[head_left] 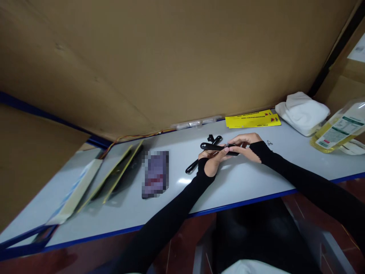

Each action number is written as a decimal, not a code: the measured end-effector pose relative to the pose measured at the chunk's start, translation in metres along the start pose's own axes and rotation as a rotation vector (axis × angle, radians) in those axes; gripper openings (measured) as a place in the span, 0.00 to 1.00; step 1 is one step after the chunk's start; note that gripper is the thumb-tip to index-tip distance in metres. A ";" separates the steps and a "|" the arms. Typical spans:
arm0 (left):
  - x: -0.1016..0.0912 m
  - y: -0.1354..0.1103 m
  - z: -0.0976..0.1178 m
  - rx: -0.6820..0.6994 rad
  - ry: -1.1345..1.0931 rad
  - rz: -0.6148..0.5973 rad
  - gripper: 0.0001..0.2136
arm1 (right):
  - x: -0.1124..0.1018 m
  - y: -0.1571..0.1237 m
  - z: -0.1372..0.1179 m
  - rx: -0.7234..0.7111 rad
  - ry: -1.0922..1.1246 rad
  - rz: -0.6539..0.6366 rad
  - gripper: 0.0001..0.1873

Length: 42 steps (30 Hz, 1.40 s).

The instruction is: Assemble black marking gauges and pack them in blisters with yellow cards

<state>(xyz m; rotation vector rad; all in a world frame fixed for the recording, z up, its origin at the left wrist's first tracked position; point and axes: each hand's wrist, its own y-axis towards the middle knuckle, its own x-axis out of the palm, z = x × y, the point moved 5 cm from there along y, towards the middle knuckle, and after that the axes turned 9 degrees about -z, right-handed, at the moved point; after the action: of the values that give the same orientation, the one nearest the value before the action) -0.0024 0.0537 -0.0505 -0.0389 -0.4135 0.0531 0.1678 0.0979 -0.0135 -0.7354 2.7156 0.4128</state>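
Both hands are together over the table, closed around a black spokeshave (212, 147) with a hole in its handle end. My left hand (213, 161) grips it from the near side, thumb on top. My right hand (247, 145) has its fingers at the middle and right part, which they partly hide. Beneath and behind the left hand lies a second black spokeshave (191, 166), its middle hidden. Beyond them sits a small black part (210, 138). To the right of my right hand are small silver screws (269, 142).
Yellow printed cards (251, 120) lie at the back, beside clear plastic packaging (195, 123). A white cloth bundle (303, 112) and a bottle of yellow liquid (336, 129) stand right. Leftward are a pixelated purple item (156, 175), yellow-edged dark sheets (114, 175) and a white box (75, 192).
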 end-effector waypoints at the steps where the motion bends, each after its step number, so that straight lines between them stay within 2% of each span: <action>1: 0.000 0.000 0.002 0.002 0.008 -0.003 0.22 | -0.001 0.000 0.000 -0.010 0.029 -0.004 0.18; 5: 0.000 0.000 0.007 -0.005 0.010 0.020 0.23 | -0.004 0.001 0.000 -0.014 0.114 -0.018 0.18; 9: 0.002 -0.003 0.006 -0.004 -0.029 0.043 0.23 | -0.006 0.003 0.004 0.033 0.107 0.030 0.19; 14: 0.001 -0.004 0.004 0.025 -0.026 0.072 0.20 | -0.004 0.003 0.007 0.064 0.141 0.037 0.21; 19: -0.002 -0.002 0.001 0.006 -0.007 0.101 0.21 | 0.000 0.001 0.010 0.058 0.058 0.039 0.18; 25: -0.002 -0.002 0.003 0.014 -0.008 0.119 0.22 | 0.006 0.002 0.012 0.037 0.125 0.035 0.18; 33: 0.001 -0.004 0.008 0.023 -0.001 0.138 0.22 | 0.006 0.001 0.004 0.023 0.062 0.039 0.16; 35: 0.000 -0.003 0.008 0.020 -0.012 0.134 0.22 | 0.001 0.002 -0.002 0.031 -0.027 0.034 0.15; 37: -0.002 -0.001 0.009 0.017 -0.018 0.138 0.22 | -0.014 0.003 -0.008 0.010 -0.168 0.058 0.14; 40: -0.008 0.003 0.012 0.029 -0.042 0.171 0.21 | -0.052 0.003 -0.010 -0.030 -0.410 0.124 0.13; 42: -0.012 0.005 0.015 0.031 -0.063 0.188 0.21 | -0.075 0.003 0.000 0.019 -0.517 0.061 0.12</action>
<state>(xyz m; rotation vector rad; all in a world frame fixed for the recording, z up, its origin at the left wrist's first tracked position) -0.0190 0.0584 -0.0421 -0.0459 -0.4712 0.2466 0.2283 0.1339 0.0139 -0.4601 2.2532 0.5094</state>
